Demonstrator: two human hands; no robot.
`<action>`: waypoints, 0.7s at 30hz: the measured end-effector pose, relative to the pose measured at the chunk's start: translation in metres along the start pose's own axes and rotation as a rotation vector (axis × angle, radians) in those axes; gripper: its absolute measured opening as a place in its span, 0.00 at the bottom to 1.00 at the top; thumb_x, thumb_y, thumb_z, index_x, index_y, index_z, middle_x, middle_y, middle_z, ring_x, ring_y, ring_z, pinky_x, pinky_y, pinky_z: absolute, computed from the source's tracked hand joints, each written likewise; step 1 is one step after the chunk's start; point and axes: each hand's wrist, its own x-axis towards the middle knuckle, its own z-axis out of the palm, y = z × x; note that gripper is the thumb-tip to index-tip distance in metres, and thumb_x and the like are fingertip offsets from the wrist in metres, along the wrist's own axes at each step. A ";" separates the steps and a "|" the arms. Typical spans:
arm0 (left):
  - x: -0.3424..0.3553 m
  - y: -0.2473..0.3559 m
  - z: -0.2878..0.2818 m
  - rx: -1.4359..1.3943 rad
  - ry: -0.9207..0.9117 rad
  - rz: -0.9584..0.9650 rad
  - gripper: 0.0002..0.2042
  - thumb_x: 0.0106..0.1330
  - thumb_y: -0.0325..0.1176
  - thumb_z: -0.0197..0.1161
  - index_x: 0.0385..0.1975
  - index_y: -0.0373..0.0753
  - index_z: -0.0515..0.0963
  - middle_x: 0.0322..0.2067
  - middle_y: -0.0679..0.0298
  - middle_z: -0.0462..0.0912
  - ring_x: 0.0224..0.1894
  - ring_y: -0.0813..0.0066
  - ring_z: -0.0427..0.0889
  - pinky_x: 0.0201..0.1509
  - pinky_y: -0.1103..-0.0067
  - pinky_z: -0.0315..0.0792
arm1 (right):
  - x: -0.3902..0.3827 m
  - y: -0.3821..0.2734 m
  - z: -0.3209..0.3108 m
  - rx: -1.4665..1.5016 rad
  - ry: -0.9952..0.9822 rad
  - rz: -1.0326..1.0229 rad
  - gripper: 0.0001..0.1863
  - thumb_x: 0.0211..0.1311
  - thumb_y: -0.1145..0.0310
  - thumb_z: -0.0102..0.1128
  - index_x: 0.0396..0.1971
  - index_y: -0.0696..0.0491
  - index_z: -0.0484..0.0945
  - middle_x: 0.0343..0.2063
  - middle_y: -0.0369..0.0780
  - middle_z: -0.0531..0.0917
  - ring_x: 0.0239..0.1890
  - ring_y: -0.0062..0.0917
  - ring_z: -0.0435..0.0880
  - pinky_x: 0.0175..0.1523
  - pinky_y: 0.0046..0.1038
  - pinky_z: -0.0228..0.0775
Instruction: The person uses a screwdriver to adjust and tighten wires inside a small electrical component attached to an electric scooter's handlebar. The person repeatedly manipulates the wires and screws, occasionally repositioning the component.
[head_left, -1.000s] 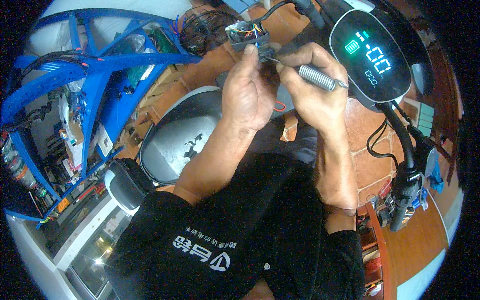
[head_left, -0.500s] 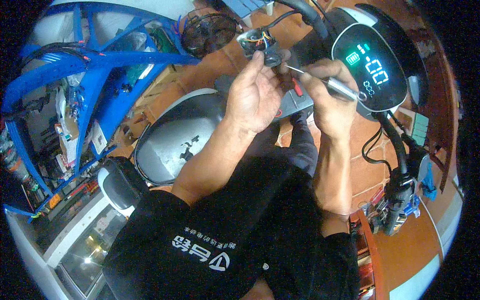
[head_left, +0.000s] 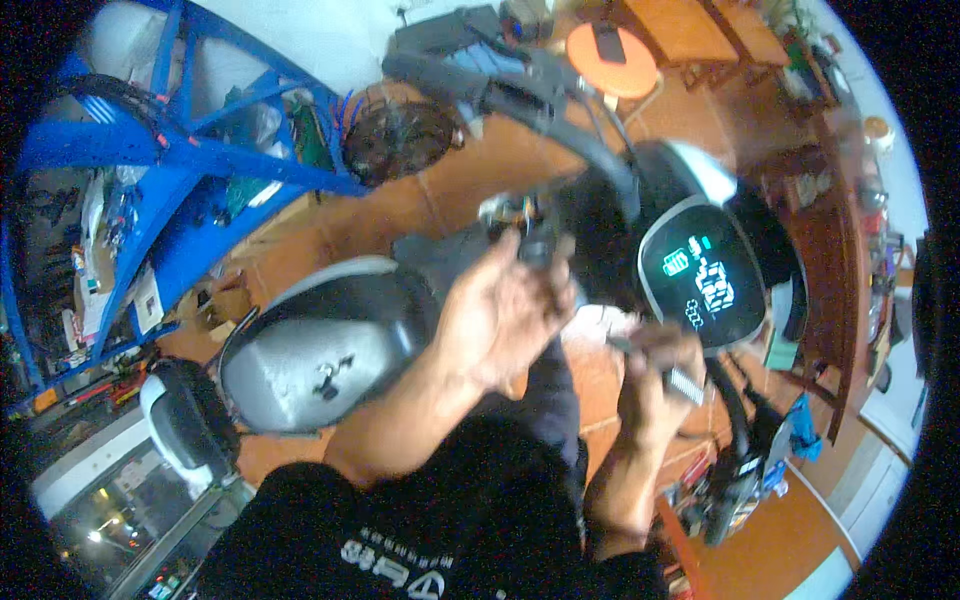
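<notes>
My left hand (head_left: 500, 310) is closed around an opened black switch housing (head_left: 537, 245) with thin coloured wires (head_left: 515, 212) showing at its far end. Motion blur hides the finer parts. To the right and a little nearer, my right hand (head_left: 660, 375) grips a screwdriver by its silver ribbed handle (head_left: 685, 385). Its tip is smeared, and a gap lies between this hand and the housing. Just beyond the right hand, a scooter's dashboard display (head_left: 703, 275) is lit with green and white signs.
On the left are the scooter's black seat (head_left: 320, 350) and a blue metal shelf (head_left: 190, 150) full of parts. A dark round fan (head_left: 400, 135) stands beyond. Handlebars (head_left: 520, 100) cross the far middle, near an orange round stool (head_left: 612, 58). Tools lie at the lower right.
The view has tilted up, so everything sits lower in the picture. My right hand has drawn the screwdriver back from the housing, toward me. My left hand still holds the housing.
</notes>
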 end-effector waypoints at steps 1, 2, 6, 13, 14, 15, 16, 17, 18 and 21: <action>-0.002 -0.002 -0.001 -0.025 0.029 0.007 0.27 0.70 0.50 0.51 0.55 0.30 0.69 0.40 0.53 0.83 0.46 0.58 0.80 0.56 0.67 0.71 | -0.006 0.000 -0.005 -0.092 0.013 -0.017 0.13 0.52 0.70 0.68 0.22 0.52 0.68 0.24 0.39 0.75 0.28 0.25 0.73 0.34 0.27 0.68; -0.006 -0.002 0.001 -0.035 0.053 0.018 0.27 0.71 0.51 0.50 0.55 0.30 0.70 0.40 0.54 0.83 0.47 0.58 0.79 0.58 0.65 0.69 | -0.010 -0.001 -0.008 -0.189 0.020 -0.027 0.15 0.52 0.69 0.68 0.21 0.52 0.67 0.23 0.39 0.75 0.25 0.25 0.73 0.30 0.27 0.69; 0.000 -0.003 -0.001 0.101 0.074 0.101 0.26 0.73 0.51 0.47 0.53 0.32 0.71 0.36 0.60 0.79 0.43 0.71 0.74 0.52 0.73 0.66 | -0.017 -0.002 -0.009 0.192 -0.014 0.032 0.15 0.51 0.71 0.70 0.24 0.50 0.68 0.20 0.38 0.71 0.25 0.24 0.71 0.32 0.33 0.81; 0.010 -0.006 -0.017 0.115 0.104 0.118 0.26 0.72 0.53 0.45 0.53 0.34 0.72 0.41 0.59 0.81 0.46 0.64 0.75 0.54 0.70 0.67 | -0.013 0.001 -0.008 0.164 0.003 0.113 0.14 0.50 0.71 0.70 0.25 0.51 0.68 0.22 0.39 0.71 0.28 0.25 0.71 0.36 0.37 0.81; 0.011 -0.006 -0.016 0.103 0.124 0.115 0.26 0.72 0.53 0.45 0.53 0.34 0.72 0.42 0.59 0.81 0.47 0.63 0.76 0.54 0.69 0.68 | -0.013 0.001 -0.011 0.160 -0.029 0.102 0.13 0.50 0.72 0.68 0.25 0.52 0.68 0.22 0.39 0.72 0.28 0.25 0.71 0.37 0.37 0.81; 0.014 -0.005 -0.020 0.070 0.016 0.108 0.27 0.72 0.53 0.45 0.54 0.34 0.72 0.43 0.57 0.82 0.48 0.62 0.78 0.55 0.67 0.70 | -0.013 -0.001 -0.011 0.149 -0.043 0.097 0.13 0.50 0.73 0.67 0.25 0.52 0.68 0.23 0.40 0.72 0.28 0.25 0.71 0.38 0.37 0.80; 0.017 -0.003 -0.025 0.067 0.020 0.106 0.27 0.71 0.53 0.47 0.55 0.34 0.71 0.43 0.57 0.82 0.47 0.63 0.78 0.53 0.68 0.71 | -0.012 -0.004 -0.010 0.134 -0.057 0.093 0.12 0.50 0.74 0.65 0.24 0.53 0.68 0.23 0.40 0.73 0.28 0.25 0.71 0.38 0.38 0.80; 0.020 -0.002 -0.029 0.092 0.031 0.105 0.28 0.70 0.54 0.48 0.55 0.34 0.71 0.42 0.57 0.82 0.47 0.64 0.78 0.53 0.68 0.71 | -0.012 -0.004 -0.012 0.125 -0.088 0.074 0.10 0.50 0.75 0.63 0.24 0.53 0.68 0.24 0.41 0.73 0.28 0.25 0.71 0.39 0.37 0.80; 0.022 -0.001 -0.031 0.116 0.043 0.107 0.28 0.69 0.55 0.49 0.55 0.34 0.71 0.42 0.57 0.82 0.47 0.64 0.78 0.53 0.69 0.71 | -0.013 -0.009 -0.009 0.125 -0.067 0.081 0.11 0.50 0.75 0.63 0.23 0.53 0.67 0.23 0.40 0.73 0.29 0.25 0.72 0.39 0.36 0.80; 0.029 0.003 -0.041 0.167 0.211 0.134 0.30 0.64 0.56 0.56 0.53 0.34 0.73 0.39 0.58 0.80 0.42 0.65 0.76 0.52 0.71 0.70 | -0.013 -0.011 -0.010 0.065 -0.111 0.040 0.13 0.55 0.70 0.64 0.25 0.53 0.66 0.24 0.41 0.73 0.29 0.26 0.73 0.37 0.36 0.78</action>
